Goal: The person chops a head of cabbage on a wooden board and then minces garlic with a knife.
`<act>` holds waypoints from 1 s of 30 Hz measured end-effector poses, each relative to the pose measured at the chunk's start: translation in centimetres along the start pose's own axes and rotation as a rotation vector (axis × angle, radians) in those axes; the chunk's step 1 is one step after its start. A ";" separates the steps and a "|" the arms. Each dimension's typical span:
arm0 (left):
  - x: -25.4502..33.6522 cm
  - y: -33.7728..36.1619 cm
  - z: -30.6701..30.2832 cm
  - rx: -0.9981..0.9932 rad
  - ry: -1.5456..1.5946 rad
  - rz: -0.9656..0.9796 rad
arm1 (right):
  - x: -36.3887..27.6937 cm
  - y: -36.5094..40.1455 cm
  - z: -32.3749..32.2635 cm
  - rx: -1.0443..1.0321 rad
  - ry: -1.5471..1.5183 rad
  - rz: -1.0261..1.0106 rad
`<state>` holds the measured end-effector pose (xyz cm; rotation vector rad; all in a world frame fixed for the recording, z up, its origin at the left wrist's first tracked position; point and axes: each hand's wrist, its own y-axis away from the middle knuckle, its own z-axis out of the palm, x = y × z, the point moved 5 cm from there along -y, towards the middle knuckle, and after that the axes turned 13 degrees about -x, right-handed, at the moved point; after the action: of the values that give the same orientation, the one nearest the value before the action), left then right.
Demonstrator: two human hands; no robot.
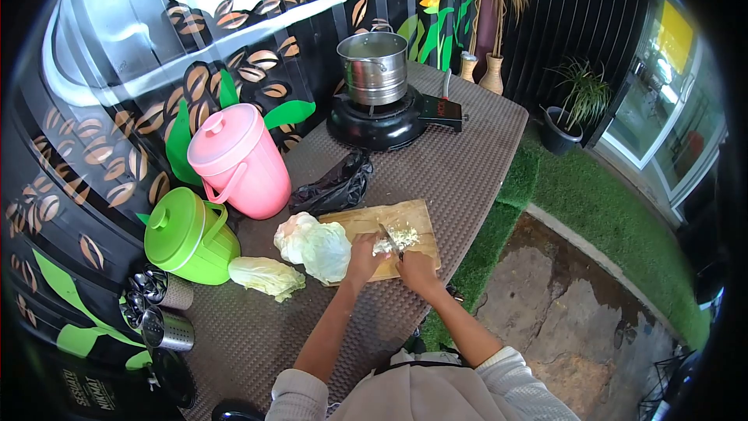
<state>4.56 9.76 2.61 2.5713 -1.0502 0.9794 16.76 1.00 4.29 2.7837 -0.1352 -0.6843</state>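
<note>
My right hand [418, 271] is closed round the handle of a knife [391, 240], whose blade points up and left over the wooden cutting board [374, 220]. Finely chopped pale pieces [403, 238] lie in a small pile around the blade. My left hand [364, 259] rests on the board beside the pile, its fingers bent near the knife; what they hold, if anything, is hidden. A pale green cabbage [326, 252] touches the board's left side, with a whitish vegetable [294, 235] behind it. Farther left lies a napa cabbage [267, 277].
A metal pot [372, 70] stands on a black portable stove [374, 126] at the back of the woven-pattern table [472, 157]. A black plastic bag [335, 184], pink jug [248, 164], green jug [191, 240] and metal cutlery holders [167, 330] stand left.
</note>
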 end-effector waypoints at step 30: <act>2.7 0.7 -2.3 -0.079 -0.232 0.157 | 0.3 2.4 1.3 0.258 -0.209 0.038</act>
<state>4.38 8.69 6.09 2.6154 -1.3395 0.6659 16.36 -1.68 3.80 2.9334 -0.3399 -1.0131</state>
